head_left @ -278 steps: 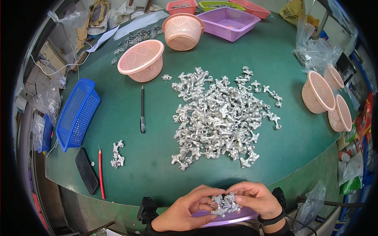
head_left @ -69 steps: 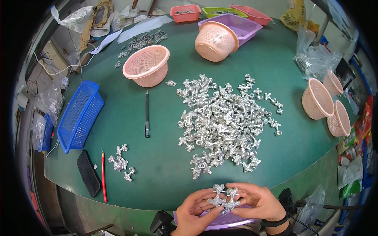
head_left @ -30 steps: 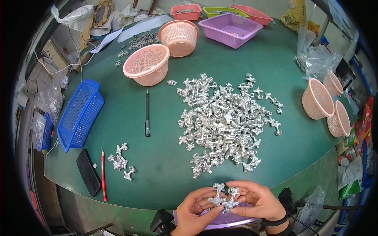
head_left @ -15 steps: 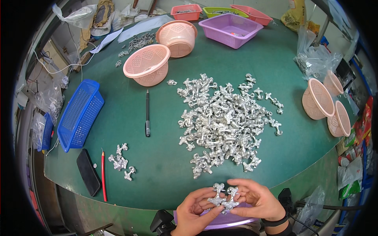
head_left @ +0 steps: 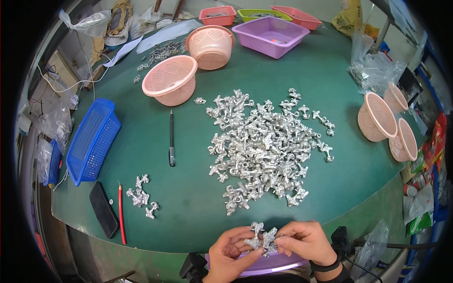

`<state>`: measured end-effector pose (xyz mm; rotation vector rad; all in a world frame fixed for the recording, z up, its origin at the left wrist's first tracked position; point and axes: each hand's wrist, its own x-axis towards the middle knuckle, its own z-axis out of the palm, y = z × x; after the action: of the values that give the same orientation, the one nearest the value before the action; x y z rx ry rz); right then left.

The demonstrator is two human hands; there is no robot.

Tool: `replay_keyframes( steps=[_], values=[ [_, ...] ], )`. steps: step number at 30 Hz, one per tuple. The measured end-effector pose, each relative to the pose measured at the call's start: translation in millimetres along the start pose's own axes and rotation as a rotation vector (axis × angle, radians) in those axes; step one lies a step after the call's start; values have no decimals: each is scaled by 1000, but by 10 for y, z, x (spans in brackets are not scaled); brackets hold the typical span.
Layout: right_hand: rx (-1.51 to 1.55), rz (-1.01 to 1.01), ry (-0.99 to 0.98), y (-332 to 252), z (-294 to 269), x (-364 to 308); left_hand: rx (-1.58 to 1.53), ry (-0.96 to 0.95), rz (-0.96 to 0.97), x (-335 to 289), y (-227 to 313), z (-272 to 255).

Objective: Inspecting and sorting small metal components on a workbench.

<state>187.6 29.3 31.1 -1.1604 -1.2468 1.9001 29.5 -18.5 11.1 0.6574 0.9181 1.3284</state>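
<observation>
While the left hand (head_left: 229,251) grips a silvery metal casting (head_left: 255,237) between curled fingers and thumb, the right hand (head_left: 304,242) has its thumb and fingertips pinched at the edge of a second casting (head_left: 269,238) just beside it. Both castings are held up close to the person's body, above a purple basket (head_left: 288,269) at the near edge of the green desk (head_left: 146,141). The right wrist wears a black band (head_left: 325,267).

Beyond the hands, a broad heap of similar castings (head_left: 264,151) covers the middle of the desk, with a few strays along its right side. Well apart from it, toward the left, lies a small group of castings (head_left: 139,195). Next to that group are a red pencil (head_left: 121,214) and a black phone (head_left: 104,210), lying nearly parallel, and farther in lies a black pen (head_left: 171,141).

A long blue basket (head_left: 93,141) rests near the left edge, tilted toward the person. Behind the pen, a pink basket (head_left: 171,89) stands close to another pink basket (head_left: 211,49) tipped at an angle; a purple tray (head_left: 269,40) sits to the right of them.
</observation>
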Motion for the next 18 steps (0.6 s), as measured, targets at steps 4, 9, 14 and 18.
replay_keyframes(
  steps=[4,9,14,18],
  values=[
    [-61,63,-70,-26,-38,-13,-24,6,-37,11,-15,-14],
    [-12,74,-68,-41,-23,-19,-55,-68,-20,23,-117,-107],
    [5,92,-108,-47,-1,-1,-38,-17,-31,-28,-56,-119],
    [41,40,-64,-7,-45,-53,111,13,12,22,-3,-146]
  ],
)
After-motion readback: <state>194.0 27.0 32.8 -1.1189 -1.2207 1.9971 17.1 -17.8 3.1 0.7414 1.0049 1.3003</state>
